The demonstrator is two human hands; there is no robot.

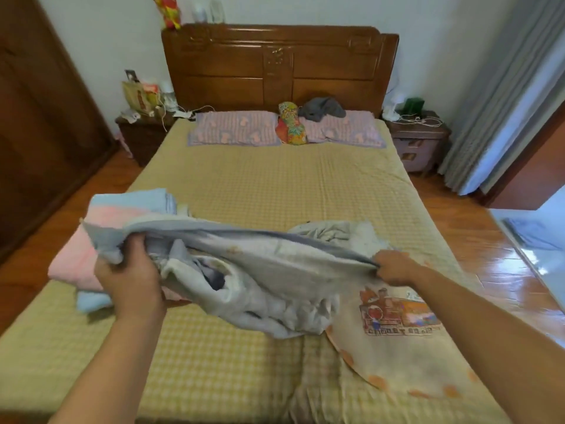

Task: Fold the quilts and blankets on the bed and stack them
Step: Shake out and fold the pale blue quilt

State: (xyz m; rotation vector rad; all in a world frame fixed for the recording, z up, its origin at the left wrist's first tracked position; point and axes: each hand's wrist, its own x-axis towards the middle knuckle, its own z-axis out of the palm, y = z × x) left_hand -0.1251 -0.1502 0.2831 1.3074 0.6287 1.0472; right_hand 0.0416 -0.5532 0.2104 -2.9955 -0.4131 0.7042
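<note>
Left hand point(128, 275) and right hand point(394, 267) both gripping pale blanket point(275, 270) edge, fingers curled. Risk: bunched middle sagging, fold going uneven; trailing cloth dragging folded pink-blue stack point(91, 246) askew.

Both hands hold a pale grey-blue blanket point(260, 264) up over the bed point(275, 194), mid-frame. Left hand point(128, 276) grips its bunched left edge, fingers curled in the cloth; right hand point(394, 267) pinches the right edge. Blanket sags btwn them, lower folds touching the yellow check sheet. Lower right: cream quilt point(397, 332) w/ cartoon print lies flat, partly under the blanket. Left of frame: folded pink-and-blue stack point(91, 240) on the bed, behind the left hand. Top centre: two lilac pillows point(235, 130) against a wooden headboard point(278, 65), a floral cushion point(290, 123) btwn them.
</note>
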